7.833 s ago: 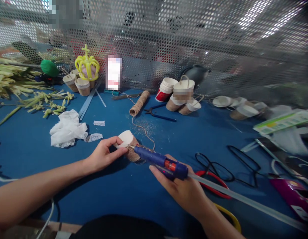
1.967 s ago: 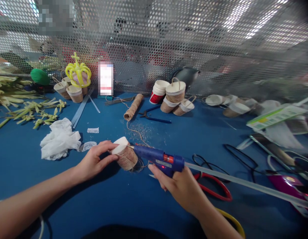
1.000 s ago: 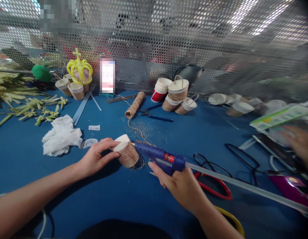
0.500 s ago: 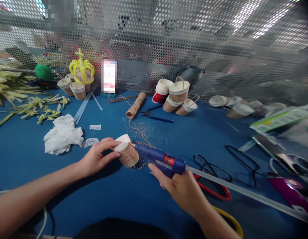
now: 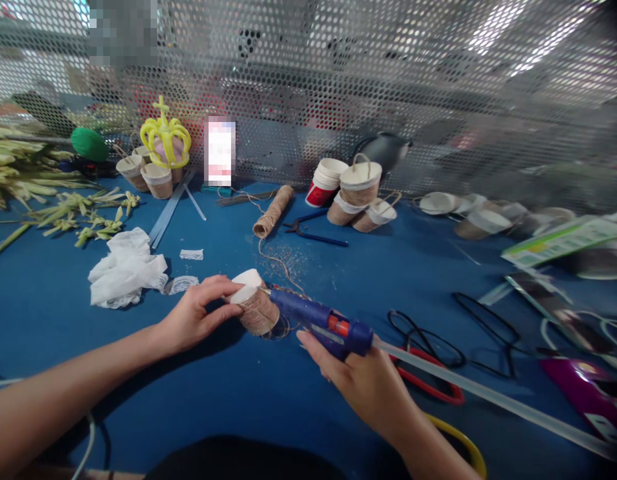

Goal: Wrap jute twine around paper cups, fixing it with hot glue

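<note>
Between its thumb and fingers my left hand (image 5: 203,310) grips a small paper cup (image 5: 258,312) wrapped in brown twine, tipped over on the blue table. A blue glue gun (image 5: 321,319) is in my right hand (image 5: 366,373), its nozzle touching or very near the cup's far side. From the gun's back a long clear glue stick (image 5: 488,393) slopes down to the right. A strand of twine runs from the cup area to a twine roll (image 5: 273,212) farther back. Crumpled white lace (image 5: 127,270) lies left of my left hand.
Pliers (image 5: 316,233) rest beyond the cup. Finished twine-wrapped cups (image 5: 361,183) and a red-and-white cup stack (image 5: 326,183) stand before the perforated metal screen (image 5: 288,100). Black-, red- and yellow-handled tools lie at right, near a purple object (image 5: 578,393). Dried stalks (image 5: 28,173) and a yellow crown (image 5: 164,137) are at left.
Both hands, the cup and the glue gun hold nearly the same places. The whole view has shifted very slightly.
</note>
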